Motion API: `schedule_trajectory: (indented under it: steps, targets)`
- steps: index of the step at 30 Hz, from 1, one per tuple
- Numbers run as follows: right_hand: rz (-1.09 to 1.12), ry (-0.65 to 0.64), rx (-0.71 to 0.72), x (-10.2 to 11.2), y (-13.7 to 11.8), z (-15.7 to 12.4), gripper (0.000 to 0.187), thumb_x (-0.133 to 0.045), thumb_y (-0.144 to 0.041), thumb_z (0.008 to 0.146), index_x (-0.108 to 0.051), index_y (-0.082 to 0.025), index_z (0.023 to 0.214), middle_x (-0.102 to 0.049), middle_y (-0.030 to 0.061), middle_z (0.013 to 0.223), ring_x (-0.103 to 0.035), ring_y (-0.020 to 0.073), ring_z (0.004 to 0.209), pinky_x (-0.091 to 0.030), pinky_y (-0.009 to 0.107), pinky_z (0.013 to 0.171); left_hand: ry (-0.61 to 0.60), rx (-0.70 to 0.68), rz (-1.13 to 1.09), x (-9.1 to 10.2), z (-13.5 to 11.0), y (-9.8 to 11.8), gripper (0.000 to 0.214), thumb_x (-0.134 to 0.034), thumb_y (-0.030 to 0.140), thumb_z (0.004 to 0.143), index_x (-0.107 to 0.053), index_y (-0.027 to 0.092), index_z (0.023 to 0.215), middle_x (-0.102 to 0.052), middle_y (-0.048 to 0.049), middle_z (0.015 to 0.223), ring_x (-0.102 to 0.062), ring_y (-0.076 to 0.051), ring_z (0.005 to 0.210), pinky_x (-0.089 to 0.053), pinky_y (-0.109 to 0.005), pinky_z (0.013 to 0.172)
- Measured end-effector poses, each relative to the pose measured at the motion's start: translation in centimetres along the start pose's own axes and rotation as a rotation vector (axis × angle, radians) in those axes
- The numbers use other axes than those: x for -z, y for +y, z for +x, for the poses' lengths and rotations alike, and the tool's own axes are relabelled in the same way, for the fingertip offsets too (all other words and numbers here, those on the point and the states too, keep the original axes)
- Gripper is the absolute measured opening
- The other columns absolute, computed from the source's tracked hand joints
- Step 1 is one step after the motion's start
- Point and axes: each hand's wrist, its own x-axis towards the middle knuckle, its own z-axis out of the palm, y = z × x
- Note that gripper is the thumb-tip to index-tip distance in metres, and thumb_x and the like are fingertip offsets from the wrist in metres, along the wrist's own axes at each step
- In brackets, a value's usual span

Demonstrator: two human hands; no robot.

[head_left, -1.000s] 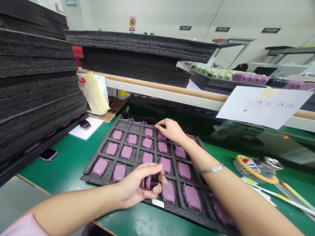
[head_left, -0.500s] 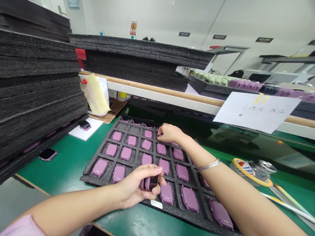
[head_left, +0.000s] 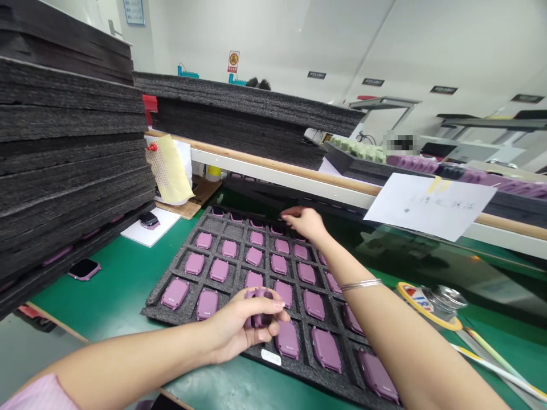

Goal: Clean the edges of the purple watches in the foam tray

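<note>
A purple smartwatch case (head_left: 258,319) with a dark face rests in my left hand (head_left: 239,322), its fingers curled round it above the near edge of the tray. My right hand (head_left: 306,223) reaches to the tray's far edge, fingers bent and close together over the back row; anything between the fingertips is hidden. The black foam tray (head_left: 233,228) holds many purple watch cases (head_left: 220,270) in square cells, most with their backs up. Along the back row, cases (head_left: 257,223) show dark faces.
Tall stacks of black foam trays (head_left: 72,148) stand at left and on the shelf (head_left: 273,168). One watch (head_left: 84,269) lies on the green table, another (head_left: 149,220) on a white pad. At right are a jar (head_left: 444,299), a yellow-rimmed ring (head_left: 427,310) and pens.
My right hand has moved from a cell in the second row back to the far edge, uncovering a purple case there. My left hand keeps its watch case, turned slightly.
</note>
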Motion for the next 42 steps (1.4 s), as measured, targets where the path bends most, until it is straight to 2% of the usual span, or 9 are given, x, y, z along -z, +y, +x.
schedule_trajectory:
  steps: [3, 7, 14, 17, 22, 28, 33, 37, 42]
  targets:
    - [0.131, 0.163, -0.032, 1.3, 0.8, 0.3, 0.037, -0.062, -0.036, 0.097, -0.059, -0.017, 0.129, -0.062, 0.0103, 0.130, -0.065, 0.0239, 0.110, -0.057, 0.046, 0.092, 0.006, -0.002, -0.005, 0.2, 0.2, -0.1, 0.030, -0.078, 0.036, 0.071, -0.060, 0.013, 0.081, -0.074, -0.0107, 0.084, -0.051, -0.006, 0.049, -0.026, -0.018, 0.044]
    - [0.333, 0.182, 0.033, 1.5, 0.4, -1.8, 0.035, -0.062, -0.036, 0.098, -0.060, -0.016, 0.126, -0.065, 0.0092, 0.122, -0.068, 0.0211, 0.101, -0.059, 0.042, 0.085, -0.045, 0.023, 0.039, 0.1, -0.1, 0.1, 0.033, -0.071, 0.045, 0.077, -0.061, 0.013, 0.080, -0.074, -0.0100, 0.081, -0.041, -0.004, 0.040, -0.018, -0.020, 0.041]
    - [0.537, 0.073, 0.397, -0.3, -3.3, -14.0, 0.042, -0.061, -0.061, 0.090, -0.069, -0.020, 0.082, -0.075, 0.0075, 0.092, -0.072, 0.0229, 0.093, -0.059, 0.039, 0.087, -0.064, -0.006, 0.000, 0.0, 0.0, 0.2, 0.046, -0.068, 0.056, 0.083, -0.069, 0.010, 0.088, -0.066, -0.0052, 0.071, -0.038, -0.003, 0.041, -0.015, -0.018, 0.041]
    - [0.420, 0.035, 0.674, -0.9, -4.0, -17.9, 0.037, -0.085, -0.048, 0.072, -0.067, -0.024, 0.092, -0.071, 0.0087, 0.114, -0.069, 0.0254, 0.109, -0.057, 0.038, 0.093, -0.077, -0.032, -0.028, 0.1, 0.5, 0.0, 0.047, -0.068, 0.057, 0.082, -0.067, 0.010, 0.084, -0.063, -0.0038, 0.067, -0.039, -0.004, 0.040, -0.016, -0.019, 0.040]
    - [0.294, 0.177, 0.835, -2.0, -4.1, -19.5, 0.016, -0.075, -0.026, 0.087, -0.059, -0.023, 0.089, -0.070, 0.0081, 0.110, -0.069, 0.0207, 0.104, -0.057, 0.036, 0.093, -0.090, -0.033, -0.087, 0.1, 0.9, -0.1, 0.043, -0.071, 0.054, 0.082, -0.063, 0.011, 0.077, -0.059, -0.0006, 0.066, -0.038, -0.002, 0.040, -0.015, -0.016, 0.038]
    - [0.354, 0.279, 0.777, -2.3, -4.3, -19.3, 0.008, -0.072, -0.019, 0.088, -0.064, -0.023, 0.087, -0.073, 0.0083, 0.111, -0.071, 0.0210, 0.099, -0.059, 0.036, 0.087, -0.089, -0.040, -0.087, 0.2, 1.0, 0.4, 0.041, -0.068, 0.051, 0.087, -0.063, 0.012, 0.078, -0.053, 0.0017, 0.059, -0.039, -0.003, 0.042, -0.019, -0.014, 0.038]
    - [0.664, 0.362, 0.504, -1.7, -3.9, -18.9, 0.009, -0.069, -0.022, 0.091, -0.067, -0.026, 0.082, -0.075, 0.0021, 0.085, -0.072, 0.0171, 0.079, -0.061, 0.031, 0.074, -0.095, 0.006, -0.077, 0.2, 1.0, 0.6, 0.045, -0.066, 0.053, 0.088, -0.069, 0.009, 0.084, -0.065, -0.0056, 0.072, -0.040, -0.002, 0.040, -0.020, -0.015, 0.037]
    - [1.001, 0.397, 0.307, -1.6, -3.5, -18.7, 0.017, -0.069, -0.031, 0.092, -0.063, -0.024, 0.079, -0.076, 0.0014, 0.091, -0.068, 0.0110, 0.053, -0.063, 0.028, 0.062, -0.115, -0.009, -0.075, 0.0, 0.8, 0.8, 0.046, -0.065, 0.053, 0.089, -0.074, 0.008, 0.091, -0.067, -0.0066, 0.073, -0.040, -0.002, 0.039, -0.022, -0.016, 0.038]
    - [1.032, 0.409, 0.336, -1.9, -3.6, -18.8, 0.010, -0.074, -0.030, 0.089, -0.065, -0.025, 0.089, -0.078, 0.0026, 0.100, -0.077, 0.0186, 0.094, -0.065, 0.033, 0.090, -0.132, 0.000, -0.085, 0.1, 0.8, 0.8, 0.046, -0.066, 0.053, 0.089, -0.075, 0.008, 0.092, -0.068, -0.0078, 0.076, -0.042, -0.003, 0.041, -0.021, -0.017, 0.039]
